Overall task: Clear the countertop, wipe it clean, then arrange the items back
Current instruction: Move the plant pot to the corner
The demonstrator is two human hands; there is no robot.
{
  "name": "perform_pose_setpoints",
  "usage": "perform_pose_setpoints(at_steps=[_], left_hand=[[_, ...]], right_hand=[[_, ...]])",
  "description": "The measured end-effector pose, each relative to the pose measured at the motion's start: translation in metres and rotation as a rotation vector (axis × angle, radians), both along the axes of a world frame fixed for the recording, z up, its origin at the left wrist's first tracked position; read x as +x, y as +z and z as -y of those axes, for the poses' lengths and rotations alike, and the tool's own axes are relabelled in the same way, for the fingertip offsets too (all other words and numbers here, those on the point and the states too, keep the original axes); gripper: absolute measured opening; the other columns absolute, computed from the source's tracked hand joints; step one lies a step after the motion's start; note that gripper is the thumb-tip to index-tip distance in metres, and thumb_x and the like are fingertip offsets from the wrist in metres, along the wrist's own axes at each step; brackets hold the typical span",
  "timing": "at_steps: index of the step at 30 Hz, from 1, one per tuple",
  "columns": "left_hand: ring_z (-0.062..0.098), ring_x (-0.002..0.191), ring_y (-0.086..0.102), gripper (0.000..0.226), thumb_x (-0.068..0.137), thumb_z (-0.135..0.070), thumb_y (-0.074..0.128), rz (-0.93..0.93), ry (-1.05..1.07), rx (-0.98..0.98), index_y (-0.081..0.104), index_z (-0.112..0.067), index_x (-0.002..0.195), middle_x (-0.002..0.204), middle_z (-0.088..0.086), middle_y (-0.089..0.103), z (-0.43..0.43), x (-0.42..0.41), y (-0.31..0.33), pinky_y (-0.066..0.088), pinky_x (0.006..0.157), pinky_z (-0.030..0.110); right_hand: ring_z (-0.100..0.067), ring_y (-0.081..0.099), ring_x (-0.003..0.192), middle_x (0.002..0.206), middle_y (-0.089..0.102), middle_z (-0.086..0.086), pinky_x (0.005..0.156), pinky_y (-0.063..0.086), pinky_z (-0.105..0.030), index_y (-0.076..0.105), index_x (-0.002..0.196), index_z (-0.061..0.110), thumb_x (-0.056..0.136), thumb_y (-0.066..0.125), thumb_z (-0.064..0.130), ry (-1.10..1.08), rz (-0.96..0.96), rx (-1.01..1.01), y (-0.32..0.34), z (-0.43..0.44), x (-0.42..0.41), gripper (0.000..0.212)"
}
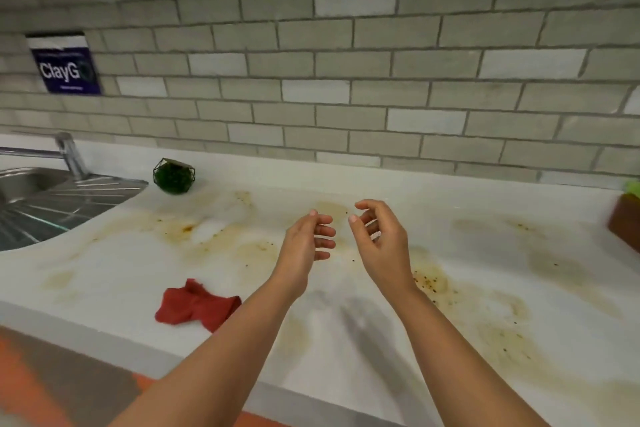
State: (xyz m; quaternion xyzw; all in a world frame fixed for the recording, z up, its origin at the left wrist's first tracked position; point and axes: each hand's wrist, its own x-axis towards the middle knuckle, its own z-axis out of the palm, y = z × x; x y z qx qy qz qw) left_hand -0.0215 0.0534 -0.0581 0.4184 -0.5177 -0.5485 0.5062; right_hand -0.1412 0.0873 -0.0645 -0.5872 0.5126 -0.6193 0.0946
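The white countertop (pixel 485 288) is smeared with brown and yellow stains and dark specks. A crumpled red cloth (pixel 195 305) lies near its front edge, left of my arms. A small green plant in a dark wire frame (pixel 174 175) stands at the back left, beside the sink. My left hand (pixel 306 241) and my right hand (pixel 377 236) hover side by side above the middle of the counter, palms facing each other, fingers loosely curled, holding nothing.
A steel sink with drainboard (pixel 52 204) and a tap (pixel 69 152) fill the left. A brown box with something green on top (pixel 627 218) sits at the right edge. A grey tiled wall with a blue sign (pixel 67 68) rises behind.
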Motion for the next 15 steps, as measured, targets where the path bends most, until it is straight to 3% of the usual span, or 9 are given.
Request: perform_pose_setpoints(at_steps=[3, 7, 12, 15], left_hand=[[0.017, 0.067, 0.056, 0.035, 0.101, -0.028, 0.032, -0.002, 0.048, 0.011, 0.062, -0.013, 0.092, 0.079, 0.003, 0.060, 0.021, 0.042, -0.008, 0.043, 0.060, 0.027], [0.017, 0.067, 0.057, 0.030, 0.100, -0.024, 0.035, 0.005, 0.106, 0.029, 0.062, -0.013, 0.092, 0.078, 0.003, 0.060, 0.048, 0.082, -0.019, 0.044, 0.062, 0.028], [0.017, 0.069, 0.056, 0.029, 0.100, -0.022, 0.035, 0.008, 0.180, 0.034, 0.062, -0.013, 0.094, 0.081, 0.003, 0.060, 0.093, 0.118, -0.027, 0.044, 0.064, 0.029], [0.016, 0.069, 0.057, 0.029, 0.100, -0.023, 0.035, 0.051, 0.206, 0.064, 0.062, -0.014, 0.094, 0.082, 0.003, 0.061, 0.122, 0.142, -0.032, 0.045, 0.064, 0.028]], right_hand=[[-0.002, 0.056, 0.081, 0.094, 0.058, 0.006, 0.064, 0.043, -0.012, 0.059, 0.110, 0.020, 0.091, 0.056, 0.018, 0.042, -0.040, 0.074, -0.007, 0.024, 0.037, 0.019], [-0.011, 0.056, 0.098, 0.108, 0.054, 0.006, 0.083, 0.047, -0.025, 0.058, 0.120, 0.018, 0.093, 0.054, 0.021, 0.123, -0.080, 0.202, -0.016, 0.061, 0.072, 0.027], [-0.006, 0.048, 0.108, 0.123, 0.051, 0.004, 0.091, 0.035, -0.019, 0.055, 0.126, 0.019, 0.095, 0.051, 0.025, 0.218, -0.183, 0.316, -0.026, 0.122, 0.102, 0.032], [-0.012, 0.048, 0.117, 0.129, 0.049, 0.000, 0.092, 0.031, -0.018, 0.053, 0.128, 0.019, 0.096, 0.049, 0.027, 0.268, -0.185, 0.410, -0.033, 0.159, 0.123, 0.034]])
